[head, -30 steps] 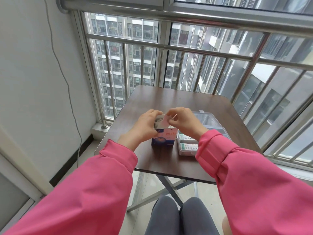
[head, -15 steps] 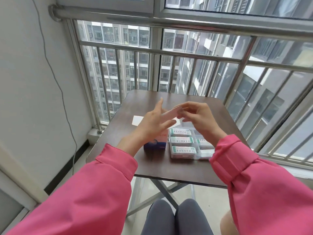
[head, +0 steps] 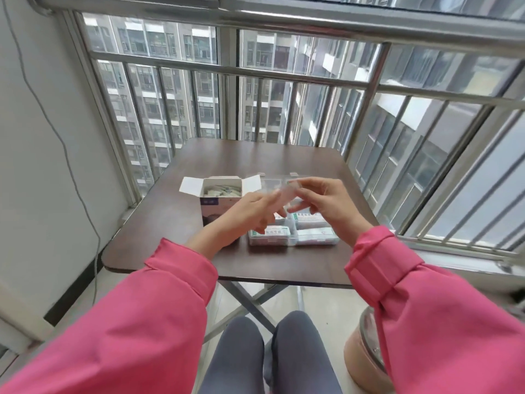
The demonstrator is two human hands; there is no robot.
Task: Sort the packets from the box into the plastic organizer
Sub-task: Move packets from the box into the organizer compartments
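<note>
While I watch from the head view: both hands are up over the dark brown square table [head: 159,234], working one small packet.
Box: the white-flapped purple cardboard box [head: 216,199] stands open at the left, more packets [head: 223,191] showing inside.
Organizer: the clear plastic compartment organizer [head: 295,240] sits just to the box's right, its near cells already filled with green-and-white labelled packs [head: 277,231].
Right hand: my right hand [head: 321,203] pinches a pale, blurred packet [head: 285,191] between thumb and fingertips above the organizer.
Left hand: my left hand [head: 250,213] has its fingers stretched toward the packet; whether it actually grips it, I cannot tell.
Step in hand, my guess: squaring up the packet before seating it.
How to do it well: keep the pinch light, turn the packet flat, pick a cell with room, lower it straight in without nudging its neighbours.
</note>
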